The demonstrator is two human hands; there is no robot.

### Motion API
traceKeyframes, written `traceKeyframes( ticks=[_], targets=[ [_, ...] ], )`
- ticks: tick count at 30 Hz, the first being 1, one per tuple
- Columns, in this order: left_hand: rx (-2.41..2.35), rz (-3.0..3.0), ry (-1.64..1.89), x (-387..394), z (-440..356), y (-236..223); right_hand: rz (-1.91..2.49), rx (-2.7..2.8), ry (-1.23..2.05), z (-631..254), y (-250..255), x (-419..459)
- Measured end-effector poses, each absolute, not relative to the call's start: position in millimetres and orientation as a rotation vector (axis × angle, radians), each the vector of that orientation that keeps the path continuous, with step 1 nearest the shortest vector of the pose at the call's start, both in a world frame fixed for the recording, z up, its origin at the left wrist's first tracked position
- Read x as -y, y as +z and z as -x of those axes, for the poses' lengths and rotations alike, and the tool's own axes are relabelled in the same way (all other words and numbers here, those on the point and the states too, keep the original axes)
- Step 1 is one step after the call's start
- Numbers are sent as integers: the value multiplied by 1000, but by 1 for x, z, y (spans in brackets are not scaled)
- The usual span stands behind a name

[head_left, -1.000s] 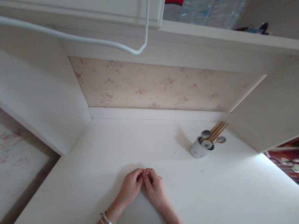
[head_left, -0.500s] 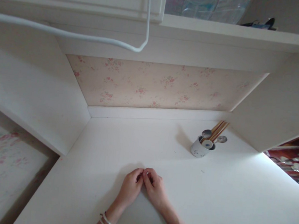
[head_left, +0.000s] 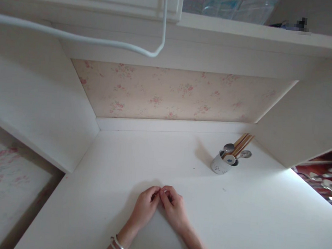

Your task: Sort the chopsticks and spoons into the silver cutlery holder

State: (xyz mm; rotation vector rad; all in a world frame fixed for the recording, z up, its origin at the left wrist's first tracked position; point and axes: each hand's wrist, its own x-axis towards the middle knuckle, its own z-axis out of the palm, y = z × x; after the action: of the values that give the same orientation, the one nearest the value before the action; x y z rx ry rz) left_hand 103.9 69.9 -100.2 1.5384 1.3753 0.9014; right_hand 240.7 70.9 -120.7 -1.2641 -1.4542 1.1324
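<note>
My left hand point(head_left: 146, 204) and my right hand point(head_left: 174, 206) meet at the fingertips over the white tabletop point(head_left: 115, 166). Both have their fingers curled in, with thumbs pressed against the forefingers. Anything between the fingertips is too small or too hidden to make out. Two silver bangles point(head_left: 118, 246) circle my left wrist. Farther off to the right stands a white perforated holder point(head_left: 219, 166), upright, with metal spoons point(head_left: 228, 148), a white-ended utensil point(head_left: 229, 159) and several wooden chopsticks point(head_left: 243, 145) in it.
White side panels point(head_left: 40, 98) flank the table, and floral wallpaper point(head_left: 156, 96) covers the back wall. Overhead, a shelf point(head_left: 235, 28) bears clear plastic bottles point(head_left: 223, 4); a white cable point(head_left: 89, 40) hangs in front. Shiny items lie on a red surface point(head_left: 318, 174) at far right.
My hands stay together at the fingertips, with only a very slight shift of the right fingers. The view has tilted a little; the holder has not moved.
</note>
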Motion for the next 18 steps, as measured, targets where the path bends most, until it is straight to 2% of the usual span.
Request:
traceKeyframes(
  ticks=[2,7,10,18],
  targets=[
    [-1397,-1493,908,-71,-103,-101,1319,1274,1050,-259,-123,-80],
    [-1357,-1287,900,-72,-99,-107,1580,762,543,-354,-125,-114],
    [-1310,-1193,919,-72,-97,-108,1738,664,312,-410,-123,-134],
    [-1217,-1075,988,-72,-95,-98,1787,883,470,-444,-99,-176]
  ],
)
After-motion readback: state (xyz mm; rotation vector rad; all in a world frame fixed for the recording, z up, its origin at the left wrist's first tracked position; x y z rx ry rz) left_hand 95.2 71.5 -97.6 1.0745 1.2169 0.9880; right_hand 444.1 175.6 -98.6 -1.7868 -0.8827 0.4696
